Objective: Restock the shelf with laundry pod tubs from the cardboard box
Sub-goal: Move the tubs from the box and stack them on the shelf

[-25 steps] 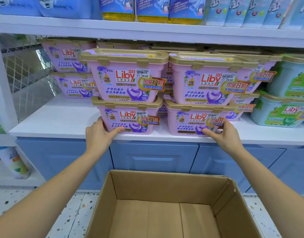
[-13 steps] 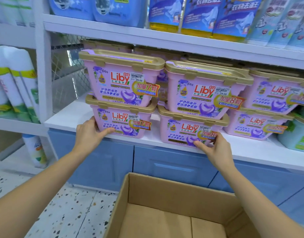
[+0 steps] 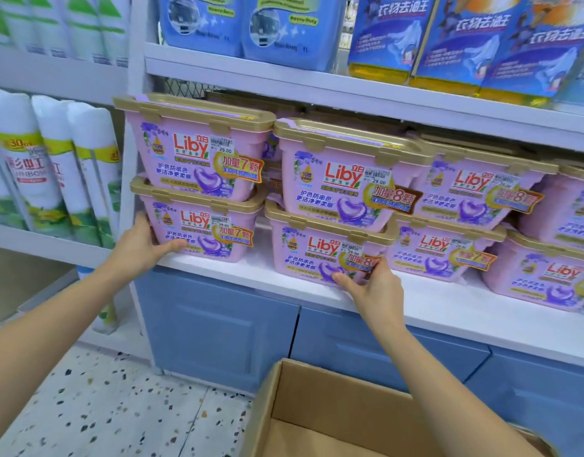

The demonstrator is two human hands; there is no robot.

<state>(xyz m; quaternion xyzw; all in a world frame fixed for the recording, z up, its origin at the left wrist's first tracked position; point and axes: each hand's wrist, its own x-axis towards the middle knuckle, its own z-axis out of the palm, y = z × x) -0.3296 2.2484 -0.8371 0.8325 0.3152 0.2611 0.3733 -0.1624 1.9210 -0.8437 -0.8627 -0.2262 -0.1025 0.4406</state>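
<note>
Head view: pink tubs stand two high on the white shelf (image 3: 432, 311), above the blue cabinet (image 3: 218, 324). The left hand (image 3: 142, 245) cups the left end of the leftmost bottom tub (image 3: 201, 232), thumb along its lower front edge, other fingers hidden behind it. The right hand (image 3: 373, 288) presses thumb and fingertips on the front of the next bottom tub (image 3: 317, 255), not wrapped round it. The box (image 3: 333, 417) sits open below the shelf, no tubs visible inside
</note>
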